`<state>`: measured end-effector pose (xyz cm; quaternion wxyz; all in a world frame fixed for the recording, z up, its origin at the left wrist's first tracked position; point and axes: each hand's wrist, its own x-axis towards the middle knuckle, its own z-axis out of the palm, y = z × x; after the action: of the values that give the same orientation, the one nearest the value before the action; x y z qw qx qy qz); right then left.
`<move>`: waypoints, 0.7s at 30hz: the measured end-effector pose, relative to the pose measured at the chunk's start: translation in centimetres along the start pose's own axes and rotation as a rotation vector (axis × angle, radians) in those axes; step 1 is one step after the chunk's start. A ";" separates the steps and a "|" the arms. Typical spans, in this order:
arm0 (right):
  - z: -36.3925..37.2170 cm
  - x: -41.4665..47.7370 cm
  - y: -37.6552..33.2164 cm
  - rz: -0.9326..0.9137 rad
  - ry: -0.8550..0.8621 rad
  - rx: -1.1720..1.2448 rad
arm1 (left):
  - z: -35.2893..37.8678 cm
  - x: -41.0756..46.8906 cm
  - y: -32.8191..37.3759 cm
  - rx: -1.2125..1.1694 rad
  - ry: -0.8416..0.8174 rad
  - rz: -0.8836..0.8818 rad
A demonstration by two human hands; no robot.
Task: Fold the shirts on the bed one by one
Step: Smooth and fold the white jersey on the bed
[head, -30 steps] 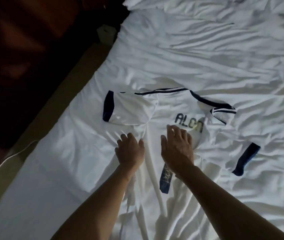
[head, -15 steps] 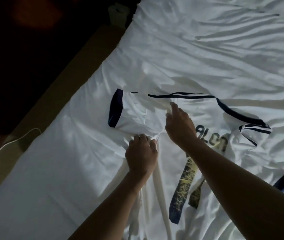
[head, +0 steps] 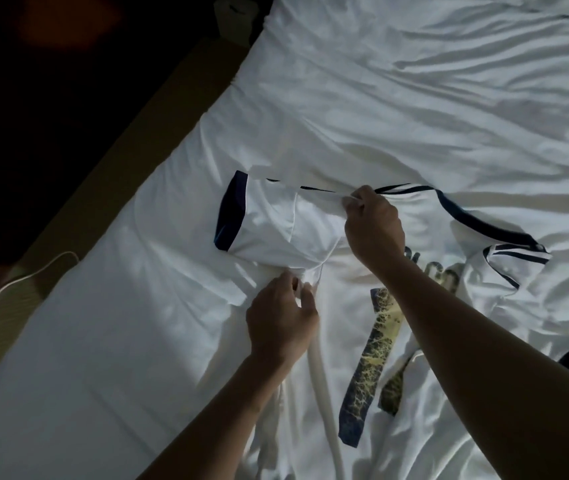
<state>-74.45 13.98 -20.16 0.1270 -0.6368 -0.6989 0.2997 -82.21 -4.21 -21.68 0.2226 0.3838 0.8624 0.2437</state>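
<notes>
Looks like a bedroom, dimly lit. Under the left hand (head: 281,323) and right hand (head: 373,230), a bed (head: 85,341) with a rumpled white sheet (head: 414,116), stretching well beyond them, a shirt (head: 276,233) spread on it. Left of the left hand, a tan ledge (head: 148,150) along the bed's edge, a white cable (head: 9,285) on it, then dark floor (head: 33,133).

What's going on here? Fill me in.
A person is folding a white shirt spread on the bed. The right hand pinches its shoulder edge beside the sleeve, and the left hand pinches the cloth at the underarm below. The sleeve is not yet folded in.
</notes>
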 end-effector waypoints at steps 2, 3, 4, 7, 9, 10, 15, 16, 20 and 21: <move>-1.1 -0.8 0.2 0.004 0.050 0.059 | -0.3 -0.9 0.6 -0.034 0.027 0.044; -1.7 -1.3 0.5 0.007 0.076 0.077 | -0.5 -1.4 0.9 -0.051 0.041 0.075; -2.5 -1.8 0.9 0.006 0.101 0.090 | -0.5 -2.0 1.3 -0.070 0.051 0.110; -4.9 -3.0 2.5 -0.007 0.163 0.091 | -0.4 -4.2 2.5 -0.123 0.060 0.221; -6.6 -3.5 3.7 -0.007 0.185 0.069 | 0.3 -5.8 3.1 -0.124 0.058 0.288; -7.2 -3.6 4.4 0.004 0.186 0.054 | 0.9 -6.6 3.4 -0.120 0.050 0.317; -7.7 -4.8 8.4 0.110 0.156 0.061 | 4.7 -9.4 4.3 -0.074 -0.072 0.388; -7.6 -5.8 9.2 0.126 0.155 0.084 | 5.4 -9.8 4.3 -0.040 -0.117 0.380; -6.0 -11.9 11.5 0.189 0.069 0.150 | 5.4 -11.0 4.0 0.085 -0.241 0.379; -5.4 -13.6 11.8 0.217 0.022 0.164 | 4.7 -11.6 3.7 0.119 -0.244 0.392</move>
<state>-59.72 2.29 -20.00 0.1530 -0.6994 -0.5978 0.3607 -70.49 -9.79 -20.92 0.2507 0.5828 0.7510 0.1829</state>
